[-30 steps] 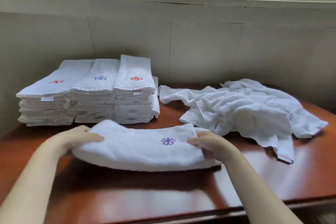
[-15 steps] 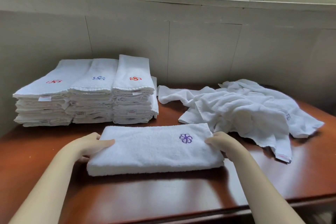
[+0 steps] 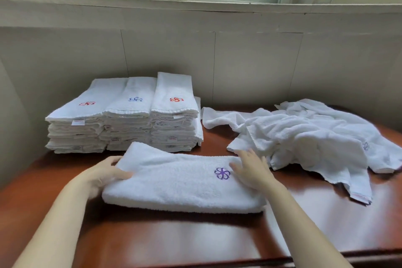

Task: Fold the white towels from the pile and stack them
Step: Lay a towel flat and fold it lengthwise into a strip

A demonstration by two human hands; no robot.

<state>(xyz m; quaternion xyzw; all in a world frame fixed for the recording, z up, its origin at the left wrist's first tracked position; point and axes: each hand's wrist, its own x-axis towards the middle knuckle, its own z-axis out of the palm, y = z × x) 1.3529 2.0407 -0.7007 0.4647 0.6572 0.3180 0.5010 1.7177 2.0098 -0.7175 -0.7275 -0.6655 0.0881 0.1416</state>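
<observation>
A folded white towel (image 3: 174,180) with a purple flower mark lies across the brown table (image 3: 174,241) in front of me. My left hand (image 3: 104,174) grips its left end, thumb on top and fingers under the edge. My right hand (image 3: 250,169) rests flat on its right end beside the mark, fingers spread. Behind it stand three side-by-side stacks of folded white towels (image 3: 124,119). To the right lies the loose pile of unfolded white towels (image 3: 304,137).
A pale wall (image 3: 239,61) runs behind the table, with windows above. The stacks sit against the left wall corner. The table's front edge (image 3: 326,257) is near the bottom of the view, with bare wood between it and the folded towel.
The folded towel has come down onto the table and shifted right. My right hand let go of its end and now lies flat on top. My left hand still holds the left end.
</observation>
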